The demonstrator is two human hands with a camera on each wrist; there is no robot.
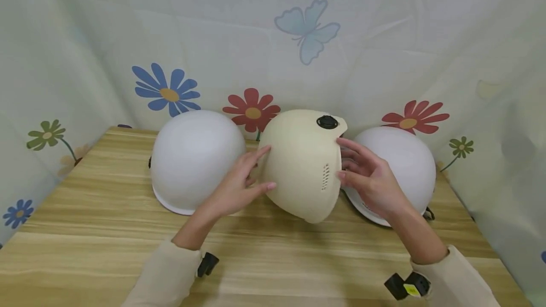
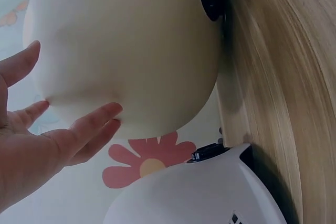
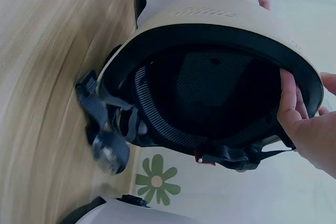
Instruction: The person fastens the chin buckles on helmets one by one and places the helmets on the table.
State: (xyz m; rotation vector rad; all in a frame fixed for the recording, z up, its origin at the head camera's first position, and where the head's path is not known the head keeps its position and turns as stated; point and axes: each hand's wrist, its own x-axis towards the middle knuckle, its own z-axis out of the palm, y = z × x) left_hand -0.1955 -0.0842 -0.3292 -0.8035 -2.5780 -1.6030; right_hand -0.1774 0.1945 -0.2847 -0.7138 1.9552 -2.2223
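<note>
A cream helmet stands tilted between my two hands, its open side turned to the right. Spread fingers of my left hand touch the smooth shell from the left, as the left wrist view also shows. My right hand pinches the helmet's rim, some fingers inside the edge and some outside. Inside, the right wrist view shows black padding and a dark chin strap dangling toward the tabletop. A round black fitting sits on the shell. Whether the helmet touches the table is unclear.
One white helmet sits to the left on the wooden table, another white helmet to the right behind my right hand. A flower-printed curtain hangs behind and along both sides.
</note>
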